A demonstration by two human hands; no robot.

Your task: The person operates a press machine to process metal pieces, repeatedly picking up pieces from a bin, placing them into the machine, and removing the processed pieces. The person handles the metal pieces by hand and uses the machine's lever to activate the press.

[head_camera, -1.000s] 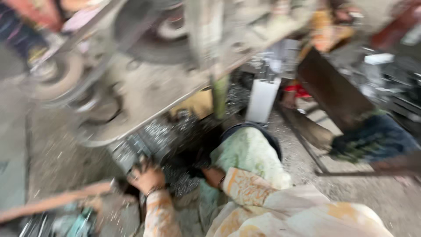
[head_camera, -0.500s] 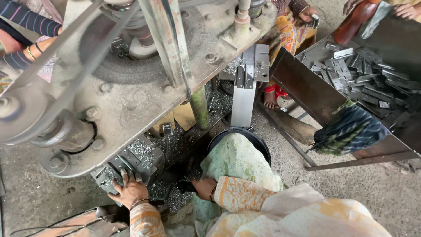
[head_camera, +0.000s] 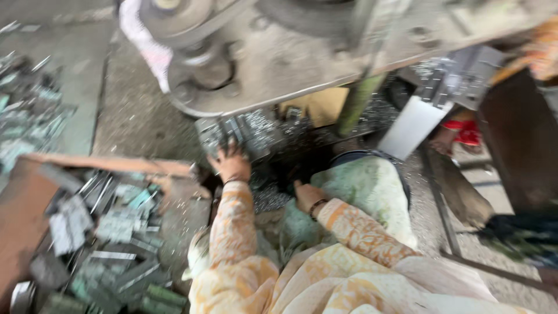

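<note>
Seen from above and blurred, I sit low on the floor (head_camera: pixel 145 116) under a large grey machine (head_camera: pixel 302 52). My left hand (head_camera: pixel 231 163) reaches forward, fingers spread flat on a row of small grey metal pieces (head_camera: pixel 250 131) stacked beneath the machine's edge; it rests on them rather than clamping one. My right hand (head_camera: pixel 308 196) is apart from it, lower and nearer my lap, beside a pale green cloth (head_camera: pixel 366 192) that lies over a dark round tub. I cannot tell whether its fingers hold anything. Both sleeves are orange and cream patterned. To my left, a rusty brown tray (head_camera: pixel 23 215) holds a heap of flat metal strips (head_camera: pixel 110 232). A white block (head_camera: pixel 412 125) stands to the right of the stacked pieces, under the machine.
</note>
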